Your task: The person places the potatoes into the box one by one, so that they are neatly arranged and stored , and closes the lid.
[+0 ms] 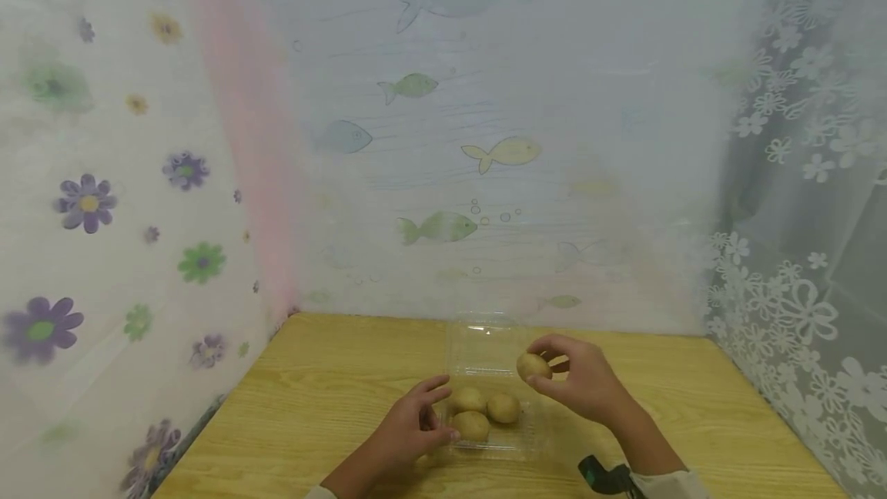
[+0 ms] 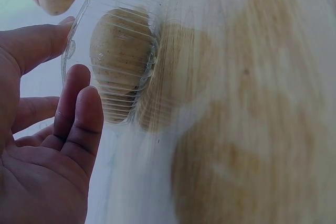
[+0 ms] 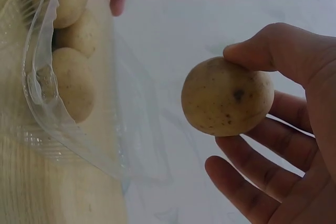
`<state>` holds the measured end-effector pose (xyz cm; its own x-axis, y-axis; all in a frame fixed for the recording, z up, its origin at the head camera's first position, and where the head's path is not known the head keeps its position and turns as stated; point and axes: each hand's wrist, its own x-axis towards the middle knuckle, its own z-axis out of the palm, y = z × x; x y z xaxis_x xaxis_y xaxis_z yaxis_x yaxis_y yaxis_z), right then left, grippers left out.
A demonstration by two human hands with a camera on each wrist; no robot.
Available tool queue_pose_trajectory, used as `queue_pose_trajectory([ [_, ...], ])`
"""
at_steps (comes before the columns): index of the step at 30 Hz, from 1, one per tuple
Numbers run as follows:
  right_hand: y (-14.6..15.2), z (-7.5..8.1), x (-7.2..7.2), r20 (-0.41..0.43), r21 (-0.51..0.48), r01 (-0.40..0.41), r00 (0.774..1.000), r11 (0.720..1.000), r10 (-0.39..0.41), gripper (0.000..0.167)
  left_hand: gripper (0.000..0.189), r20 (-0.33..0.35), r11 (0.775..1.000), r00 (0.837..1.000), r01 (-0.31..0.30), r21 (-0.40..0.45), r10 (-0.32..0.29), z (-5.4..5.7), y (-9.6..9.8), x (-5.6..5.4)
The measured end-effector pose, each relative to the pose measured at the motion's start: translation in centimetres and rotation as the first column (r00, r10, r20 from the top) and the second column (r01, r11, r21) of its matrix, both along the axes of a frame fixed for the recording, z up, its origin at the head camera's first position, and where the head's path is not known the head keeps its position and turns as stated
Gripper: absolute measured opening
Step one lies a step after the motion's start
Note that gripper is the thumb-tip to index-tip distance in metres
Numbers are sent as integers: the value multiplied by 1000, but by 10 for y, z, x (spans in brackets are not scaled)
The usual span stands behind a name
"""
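Note:
A pale brown potato (image 3: 226, 97) with a dark spot is pinched between the thumb and fingers of my right hand (image 1: 580, 377). It is held above the table, to the right of a clear plastic clamshell box (image 1: 511, 445). Three more potatoes lie in the box's base: a front one (image 1: 470, 426), a back one (image 1: 468, 400) and a right one (image 1: 503, 408). At the box's left side, my left hand (image 1: 405, 426) has its fingers spread and loosely bent by the wall and rim. Its thumb tip overlaps the front potato in the head view.
The box's clear lid (image 1: 485, 345) stands raised at the back. Underneath is a wood-grain table (image 1: 333, 376). A black strap-like object (image 1: 603, 476) hangs by the right wrist. Printed sheets with fish (image 1: 443, 226) and flowers (image 1: 87, 203) surround the table.

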<state>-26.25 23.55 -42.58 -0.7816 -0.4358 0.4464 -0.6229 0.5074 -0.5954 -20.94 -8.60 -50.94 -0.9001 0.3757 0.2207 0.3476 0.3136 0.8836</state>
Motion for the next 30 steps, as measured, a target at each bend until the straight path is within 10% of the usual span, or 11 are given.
queue_pose_trajectory([
  [30,-7,-1,7,100,194,-251,967,949,235,35,76,-2,1000,1000,-10,11,10,-1,0,1],
])
